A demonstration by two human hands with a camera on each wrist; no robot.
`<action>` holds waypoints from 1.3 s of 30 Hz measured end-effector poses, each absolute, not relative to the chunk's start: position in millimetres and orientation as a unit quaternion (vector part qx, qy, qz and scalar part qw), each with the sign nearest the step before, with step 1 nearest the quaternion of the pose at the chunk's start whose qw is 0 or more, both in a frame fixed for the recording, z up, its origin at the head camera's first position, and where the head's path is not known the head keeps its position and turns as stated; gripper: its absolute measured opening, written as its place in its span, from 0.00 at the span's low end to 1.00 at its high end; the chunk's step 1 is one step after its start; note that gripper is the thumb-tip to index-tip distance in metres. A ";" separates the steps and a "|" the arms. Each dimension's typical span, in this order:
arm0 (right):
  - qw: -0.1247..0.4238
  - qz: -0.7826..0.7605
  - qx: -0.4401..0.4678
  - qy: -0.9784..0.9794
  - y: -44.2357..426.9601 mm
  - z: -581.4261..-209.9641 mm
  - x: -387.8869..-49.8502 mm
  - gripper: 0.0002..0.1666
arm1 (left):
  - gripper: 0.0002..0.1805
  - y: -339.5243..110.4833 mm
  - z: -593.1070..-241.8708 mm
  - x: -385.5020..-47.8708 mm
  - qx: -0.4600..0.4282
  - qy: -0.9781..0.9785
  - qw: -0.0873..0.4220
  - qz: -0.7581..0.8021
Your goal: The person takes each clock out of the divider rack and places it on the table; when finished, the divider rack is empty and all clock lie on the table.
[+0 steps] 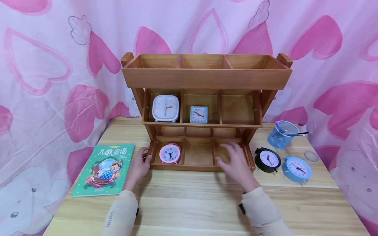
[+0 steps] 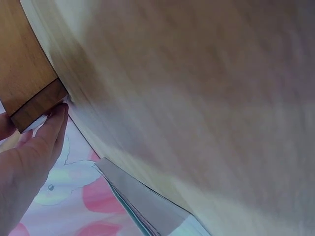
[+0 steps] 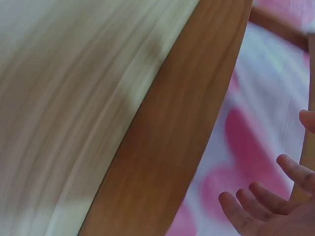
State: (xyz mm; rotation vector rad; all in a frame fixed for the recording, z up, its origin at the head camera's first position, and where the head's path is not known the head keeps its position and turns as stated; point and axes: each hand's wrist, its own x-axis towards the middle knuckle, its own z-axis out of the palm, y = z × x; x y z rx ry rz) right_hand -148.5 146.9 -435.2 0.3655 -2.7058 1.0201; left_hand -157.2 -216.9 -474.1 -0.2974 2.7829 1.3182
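Left grip (image 1: 140,167) clasps the lower left end of the three-tier wooden shelf (image 1: 206,79) on the counter (image 1: 186,203).
Right grip (image 1: 237,164), extended, empty, is at lower right. Apparent step: positioning; next move likely requires securing the right end.

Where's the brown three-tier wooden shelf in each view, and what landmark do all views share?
Head: brown three-tier wooden shelf upright, upper centre.
Left wrist: only part of the shelf, upper left, its corner held by the left hand.
Right wrist: only part of the shelf, slanting from top to bottom through the middle.
Shared landmark: pale wood-grain tabletop.
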 end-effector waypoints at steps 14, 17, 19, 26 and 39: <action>-0.012 0.383 0.223 -0.896 -7.6 -442.7 -168.3 0.32 | 0.24 -213.7 -477.3 -157.0 -0.093 0.895 0.009 0.436; -0.008 0.363 0.233 -0.902 -21.4 -449.5 -173.1 0.32 | 0.23 -213.0 -478.3 -156.7 -0.087 0.894 -0.001 0.440; -0.003 0.344 0.239 -0.908 -28.7 -453.5 -176.0 0.32 | 0.23 -213.0 -478.3 -156.1 -0.086 0.891 -0.006 0.446; 0.027 0.283 0.243 -0.927 -47.6 -463.3 -186.8 0.31 | 0.23 -216.2 -477.9 -155.1 -0.087 0.890 -0.011 0.448; -0.035 0.320 0.203 -0.925 -57.9 -473.7 -200.5 0.31 | 0.24 -216.2 -478.5 -154.2 -0.108 0.886 0.011 0.451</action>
